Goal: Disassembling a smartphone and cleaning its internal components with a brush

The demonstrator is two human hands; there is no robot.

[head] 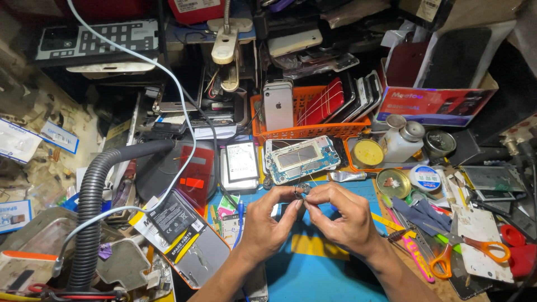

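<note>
hands (305,215) pinching small part (302,189), blue mat (313,268)

Left hand (269,219) and right hand (342,217) pinching small electronic part (302,189) together above blue mat (313,263). Opened phone board (299,158) just beyond; orange-handled scissors (467,250) well right; corrugated grey hose (92,212) far left.

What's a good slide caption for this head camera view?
Left hand and right hand pinch a small electronic part over a blue mat on a cluttered phone-repair bench.
</note>
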